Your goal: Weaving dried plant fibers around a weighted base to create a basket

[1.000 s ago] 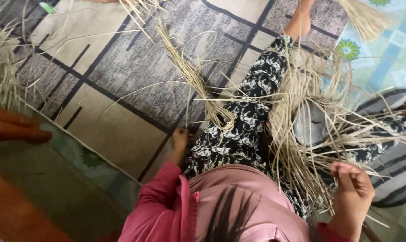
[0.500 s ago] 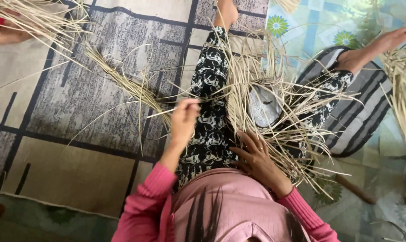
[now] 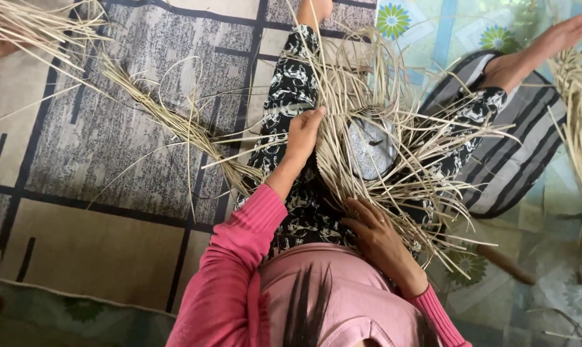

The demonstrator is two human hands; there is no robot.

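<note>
The floor is covered on the left by a grey and beige rug [image 3: 111,148] with dark lines forming blocks. To the right lies a pale blue-green mat [image 3: 458,32] printed with flowers, and on it a striped grey cloth [image 3: 529,154]. A long bundle of dry straw strips [image 3: 169,122] lies slantwise across the rug, with loose single strands curling around it. More straw [image 3: 27,22] rests at the rug's upper left corner, and another bunch [image 3: 580,128] lies along the right edge of the mat.
</note>
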